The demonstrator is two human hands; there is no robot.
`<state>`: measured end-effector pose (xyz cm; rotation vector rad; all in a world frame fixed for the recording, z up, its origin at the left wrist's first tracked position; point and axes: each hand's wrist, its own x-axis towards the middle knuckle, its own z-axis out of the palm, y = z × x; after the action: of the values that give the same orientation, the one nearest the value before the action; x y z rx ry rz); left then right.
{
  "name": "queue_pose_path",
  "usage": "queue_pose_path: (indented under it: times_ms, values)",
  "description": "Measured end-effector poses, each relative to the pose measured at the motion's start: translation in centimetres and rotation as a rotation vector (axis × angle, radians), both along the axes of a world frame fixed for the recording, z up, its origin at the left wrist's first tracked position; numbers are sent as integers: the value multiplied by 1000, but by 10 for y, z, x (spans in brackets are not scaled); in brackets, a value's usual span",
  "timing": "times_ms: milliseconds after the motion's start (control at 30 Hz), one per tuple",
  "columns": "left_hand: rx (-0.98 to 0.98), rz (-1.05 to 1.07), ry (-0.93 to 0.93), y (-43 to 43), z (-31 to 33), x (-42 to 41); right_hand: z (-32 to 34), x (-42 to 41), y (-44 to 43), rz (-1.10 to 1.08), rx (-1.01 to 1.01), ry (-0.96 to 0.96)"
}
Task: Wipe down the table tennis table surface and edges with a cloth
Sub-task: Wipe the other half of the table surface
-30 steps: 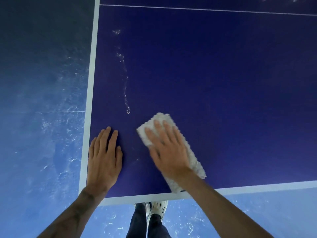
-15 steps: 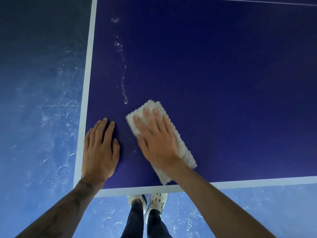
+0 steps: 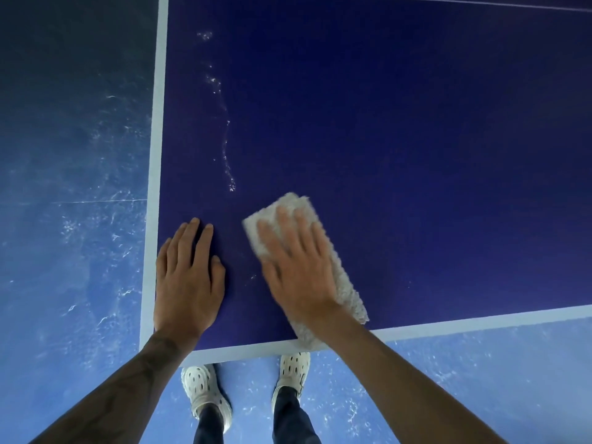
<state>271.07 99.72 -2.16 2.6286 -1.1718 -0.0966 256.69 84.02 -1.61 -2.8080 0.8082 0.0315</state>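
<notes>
The dark blue table tennis table [image 3: 416, 155] fills most of the view, with white border lines along its left edge [image 3: 155, 187] and near edge [image 3: 480, 323]. A folded white fluffy cloth [image 3: 347, 293] lies flat near the table's near-left corner, its lower end reaching the near border line. My right hand [image 3: 298, 270] presses flat on the cloth, fingers spread and blurred by motion. My left hand [image 3: 187, 283] rests flat on the bare surface just left of the cloth, beside the left border. A thin white dust streak [image 3: 226, 139] runs away from the cloth's far end.
Below and left of the table is a scuffed blue floor [image 3: 73, 219]. My feet in white perforated shoes [image 3: 205, 395] stand just past the near edge, partly under it. A thin white line [image 3: 480, 3] crosses the table at the far top.
My right hand slid the cloth a little toward the left hand, then back right and toward the near edge. My left hand stayed planted.
</notes>
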Motion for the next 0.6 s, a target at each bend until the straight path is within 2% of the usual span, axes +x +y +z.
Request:
queue_pose_path:
  times_ms: [67,133,333,433,533,600]
  values:
    - [-2,-6,2,0,1,0,-2,-18,8,142,1,-6]
    - [2,-2,13,-1,4,0,-1,-45,-4,164,-7,8]
    - [-18,16,26,-3,5,-2,10,-124,-92,-63,-36,118]
    - [-28,17,11,-4,1,-3,10,-114,-100,65,-43,144]
    - [-34,8,-7,-3,-1,-3,7,-77,-72,222,-34,96]
    - [-41,5,-4,-4,1,-3,5,-54,-48,217,-11,65]
